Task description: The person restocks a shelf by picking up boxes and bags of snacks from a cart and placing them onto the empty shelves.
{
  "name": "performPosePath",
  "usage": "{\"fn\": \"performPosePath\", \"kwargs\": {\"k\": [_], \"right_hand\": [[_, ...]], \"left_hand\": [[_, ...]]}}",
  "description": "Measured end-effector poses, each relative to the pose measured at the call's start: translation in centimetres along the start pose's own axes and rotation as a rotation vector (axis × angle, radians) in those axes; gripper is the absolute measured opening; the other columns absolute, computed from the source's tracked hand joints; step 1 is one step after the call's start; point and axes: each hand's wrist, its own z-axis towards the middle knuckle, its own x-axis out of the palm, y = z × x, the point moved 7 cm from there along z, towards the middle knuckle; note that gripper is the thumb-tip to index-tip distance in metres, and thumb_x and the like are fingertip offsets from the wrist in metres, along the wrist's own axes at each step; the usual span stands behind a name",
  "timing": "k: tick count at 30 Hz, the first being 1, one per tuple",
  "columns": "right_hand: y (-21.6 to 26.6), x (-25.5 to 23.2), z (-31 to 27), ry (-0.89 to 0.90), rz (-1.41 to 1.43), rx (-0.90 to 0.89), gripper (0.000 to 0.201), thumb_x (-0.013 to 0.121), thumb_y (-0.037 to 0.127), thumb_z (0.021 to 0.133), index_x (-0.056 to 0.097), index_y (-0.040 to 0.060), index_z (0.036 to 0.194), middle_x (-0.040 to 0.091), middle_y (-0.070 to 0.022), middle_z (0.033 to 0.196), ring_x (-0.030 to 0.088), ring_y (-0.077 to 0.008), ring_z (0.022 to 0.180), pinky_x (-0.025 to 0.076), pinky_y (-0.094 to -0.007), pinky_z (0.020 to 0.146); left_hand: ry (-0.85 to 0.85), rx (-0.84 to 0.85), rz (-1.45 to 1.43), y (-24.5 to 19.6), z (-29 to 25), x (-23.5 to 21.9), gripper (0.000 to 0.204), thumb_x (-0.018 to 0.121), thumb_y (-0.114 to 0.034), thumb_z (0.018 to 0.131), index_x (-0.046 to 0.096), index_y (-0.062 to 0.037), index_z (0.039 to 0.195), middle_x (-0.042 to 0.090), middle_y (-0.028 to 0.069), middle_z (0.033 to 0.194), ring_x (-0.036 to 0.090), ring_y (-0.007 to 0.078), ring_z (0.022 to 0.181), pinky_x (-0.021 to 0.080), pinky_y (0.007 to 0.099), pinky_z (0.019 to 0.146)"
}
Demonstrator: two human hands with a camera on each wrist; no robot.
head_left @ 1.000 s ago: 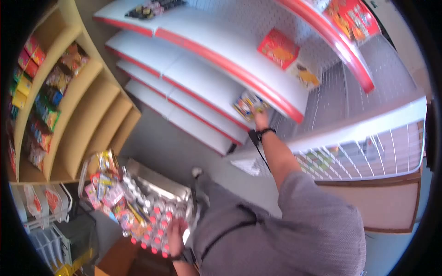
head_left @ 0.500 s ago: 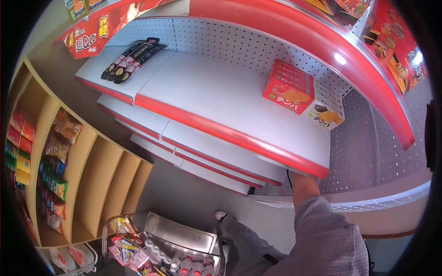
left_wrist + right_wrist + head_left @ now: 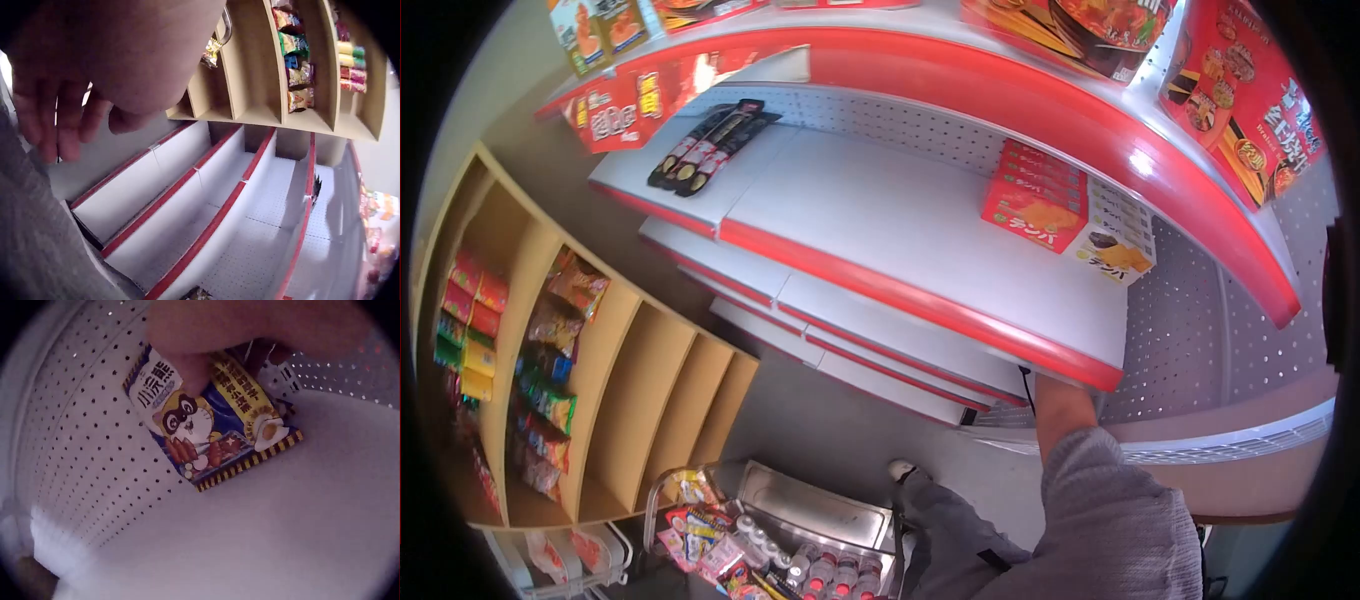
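Note:
In the right wrist view my right hand (image 3: 250,328) pinches a blue, white and yellow snack packet (image 3: 187,422) with a masked cartoon animal on it. The thumb lies over the packet's front, and other fingers show behind its top edge. A white shelf (image 3: 300,506) lies below the packet, with a perforated back panel (image 3: 94,437) beside it. The head view shows only my right forearm (image 3: 1065,415); the upper shelf hides the hand. My left hand (image 3: 119,56) hangs with loosely bent fingers and holds nothing. It is outside the head view.
Red and white boxes (image 3: 1040,205) and black packets (image 3: 710,150) sit on the upper shelf (image 3: 880,220). A cart (image 3: 810,495) with bottles and snacks stands at my feet, near a wooden rack (image 3: 620,400) of snack bags. A red-edged shelf (image 3: 1140,150) overhangs at head height.
My right hand, with the packet, has gone from the shelf's front edge to under the upper shelf, out of the head view. The head view has tilted up, and my left hand has left it.

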Motion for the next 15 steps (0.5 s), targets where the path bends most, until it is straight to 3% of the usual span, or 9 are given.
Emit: {"fn": "performPosePath", "kwargs": {"k": [2,3,5,6,7,9,11,13,15], "right_hand": [[-0.7,1.9,-1.4,0.060,0.026,0.039,0.047,0.063,0.034,0.099,0.061,-0.0029,0.129,0.069,-0.0141,0.123,0.065,-0.0228,0.113,0.051,-0.0366,0.099],[0.9,2.9,-2.6,0.089,0.042,0.046,0.047,0.063,0.034,0.099,0.061,-0.0029,0.129,0.069,-0.0141,0.123,0.065,-0.0228,0.113,0.051,-0.0366,0.098],[3.1,3.3,-3.6,0.128,0.067,0.052,0.047,0.063,0.034,0.099,0.061,-0.0030,0.129,0.069,-0.0140,0.122,0.065,-0.0228,0.113,0.051,-0.0366,0.098],[-6.1,0.6,2.9,0.148,0.083,0.057,0.047,0.063,0.034,0.100,0.062,-0.0030,0.129,0.069,-0.0140,0.122,0.065,-0.0227,0.112,0.051,-0.0367,0.098],[5.4,2.9,-6.3,-0.057,-0.265,-0.111,0.040,0.066,0.026,0.097,0.062,-0.0033,0.125,0.072,-0.0123,0.115,0.068,-0.0219,0.105,0.054,-0.0357,0.093],[8.2,6.5,-13.8,-0.001,-0.149,-0.095,0.036,0.070,0.020,0.094,0.062,-0.0028,0.120,0.072,-0.0105,0.113,0.069,-0.0199,0.101,0.055,-0.0350,0.089],[11.2,9.6,-22.6,0.194,-0.247,-0.187,0.037,0.072,0.015,0.091,0.061,-0.0027,0.122,0.071,-0.0108,0.113,0.068,-0.0182,0.101,0.055,-0.0354,0.090],[13.0,13.0,-30.9,0.603,-0.133,-0.012,0.041,0.073,0.015,0.089,0.061,-0.0020,0.124,0.070,-0.0133,0.115,0.066,-0.0194,0.106,0.051,-0.0358,0.096],[18.9,16.0,-38.4,0.863,-0.202,-0.272,0.044,0.072,0.013,0.090,0.058,-0.0011,0.129,0.069,-0.0109,0.118,0.065,-0.0180,0.110,0.052,-0.0359,0.098]], "left_hand": [[0.033,-0.003,0.012,-0.7,-0.8,0.7,0.034,0.055,-0.037,0.103,0.064,-0.0045,0.110,0.066,0.0057,0.092,0.060,0.0170,0.081,0.051,0.0332,0.080],[0.140,0.129,0.119,-0.6,0.2,0.1,0.034,0.054,-0.035,0.104,0.064,-0.0030,0.111,0.067,0.0064,0.095,0.061,0.0176,0.086,0.052,0.0336,0.082],[0.148,0.138,0.023,-3.2,-0.7,1.3,0.036,0.053,-0.034,0.103,0.064,-0.0013,0.114,0.068,0.0075,0.101,0.063,0.0183,0.092,0.052,0.0339,0.087],[0.135,0.168,-0.006,-3.5,-0.2,1.0,0.037,0.054,-0.035,0.103,0.064,-0.0010,0.114,0.069,0.0076,0.104,0.064,0.0186,0.095,0.052,0.0339,0.089],[0.126,0.205,-0.030,-4.3,0.3,0.7,0.039,0.055,-0.036,0.103,0.064,-0.0006,0.115,0.069,0.0076,0.106,0.065,0.0188,0.098,0.053,0.0339,0.091],[0.200,0.254,0.014,-7.1,-1.7,1.5,0.041,0.054,-0.036,0.104,0.062,0.0002,0.122,0.069,0.0089,0.110,0.065,0.0208,0.103,0.052,0.0339,0.094],[0.241,0.264,-0.038,-1.0,5.5,-3.4,0.041,0.053,-0.036,0.105,0.061,0.0002,0.122,0.069,0.0096,0.109,0.065,0.0208,0.103,0.052,0.0332,0.094],[0.223,0.294,-0.075,-2.7,1.5,-2.1,0.040,0.053,-0.036,0.105,0.061,-0.0006,0.122,0.069,0.0092,0.108,0.065,0.0205,0.102,0.052,0.0328,0.094],[0.213,0.329,-0.115,-3.3,-0.8,-1.6,0.039,0.053,-0.035,0.105,0.061,-0.0014,0.121,0.069,0.0088,0.107,0.065,0.0202,0.101,0.052,0.0325,0.093]]}}
